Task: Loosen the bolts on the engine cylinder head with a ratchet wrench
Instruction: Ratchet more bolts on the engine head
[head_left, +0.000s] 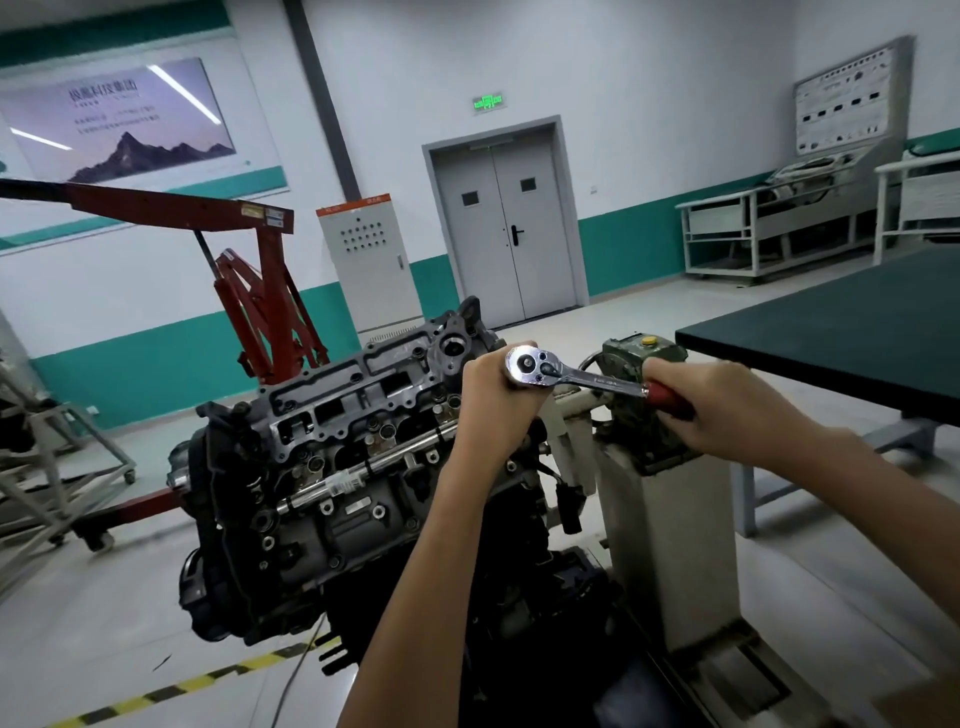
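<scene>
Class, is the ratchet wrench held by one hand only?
No, the left hand holds the ratchet wrench head, the right hand grips its red handle.

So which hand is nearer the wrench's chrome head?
Left. The left hand grips directly under the ratchet head; the right hand holds the red handle at the other end.

My one head camera looks forward and down, close above the engine (332, 467), double door (506, 228) far ahead.
</scene>
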